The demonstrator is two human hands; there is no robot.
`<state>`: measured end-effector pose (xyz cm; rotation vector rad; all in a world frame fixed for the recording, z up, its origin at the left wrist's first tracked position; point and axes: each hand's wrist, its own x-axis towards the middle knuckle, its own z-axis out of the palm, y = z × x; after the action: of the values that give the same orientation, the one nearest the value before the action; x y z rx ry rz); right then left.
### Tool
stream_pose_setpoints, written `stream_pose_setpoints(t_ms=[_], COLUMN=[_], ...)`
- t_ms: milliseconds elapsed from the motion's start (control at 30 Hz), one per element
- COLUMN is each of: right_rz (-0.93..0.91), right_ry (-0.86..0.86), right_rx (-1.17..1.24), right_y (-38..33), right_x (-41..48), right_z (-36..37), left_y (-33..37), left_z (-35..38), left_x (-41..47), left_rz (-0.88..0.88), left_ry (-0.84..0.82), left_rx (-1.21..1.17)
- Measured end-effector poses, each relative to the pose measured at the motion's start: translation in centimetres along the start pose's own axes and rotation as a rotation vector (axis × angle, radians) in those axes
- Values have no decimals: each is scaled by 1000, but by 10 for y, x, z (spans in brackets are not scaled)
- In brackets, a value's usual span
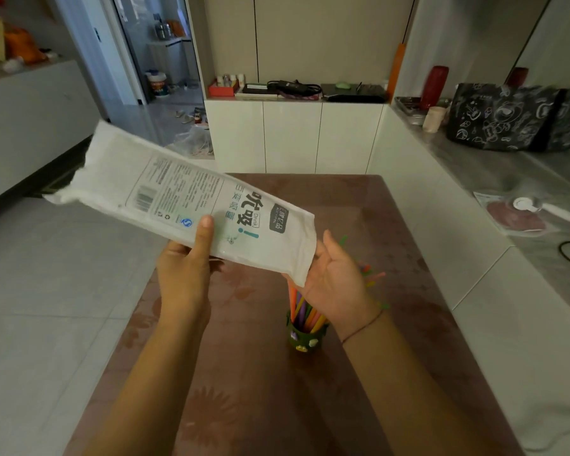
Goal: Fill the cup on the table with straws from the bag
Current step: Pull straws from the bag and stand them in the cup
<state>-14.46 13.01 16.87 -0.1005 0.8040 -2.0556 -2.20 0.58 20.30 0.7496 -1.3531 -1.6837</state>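
Observation:
A long white straw bag (178, 195) with printed text is held flat and tilted above the table, its near end low to the right. My left hand (186, 264) grips its lower edge, thumb on top. My right hand (333, 278) is spread open, palm up, just under the bag's near end, and appears to hold nothing. Below it a small dark green cup (305, 337) stands on the brown table (244, 406) with several colourful straws (305, 312) sticking out. More straw tips (371, 274) show behind my right hand.
White cabinets line the right side, with a grey counter (507, 166) carrying a black patterned bag (514, 116). A low white cabinet (293, 136) stands beyond the table's far edge. Pale tiled floor (46, 307) lies to the left.

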Motion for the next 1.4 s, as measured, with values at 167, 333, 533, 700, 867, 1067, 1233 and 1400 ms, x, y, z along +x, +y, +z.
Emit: stream_pose_setpoints(t_ms=[167, 333, 533, 700, 867, 1067, 1233, 1400], right_rz=[-15, -5, 23, 37, 45, 109, 112, 126], right_ry=[64, 115, 100, 74, 77, 34, 21, 44], right_rx=[100, 110, 85, 46, 78, 106, 92, 8], right_y=[2, 5, 11, 10, 4, 5, 10, 9], right_x=[-4, -5, -8, -13, -14, -18, -20, -18], right_z=[4, 4, 6, 10, 12, 16, 29, 23], left_y=[14, 14, 13, 13, 19, 22, 3, -1], left_z=[4, 3, 0, 2, 1, 0, 8, 7], left_x=[-7, -7, -5, -11, -10, 0, -4, -4], left_rz=[159, 135, 108, 173, 233, 110, -13, -19], left_ry=[-78, 54, 184, 171, 161, 33, -111, -87], left_rx=[73, -43, -35, 112, 266, 112, 119, 46])
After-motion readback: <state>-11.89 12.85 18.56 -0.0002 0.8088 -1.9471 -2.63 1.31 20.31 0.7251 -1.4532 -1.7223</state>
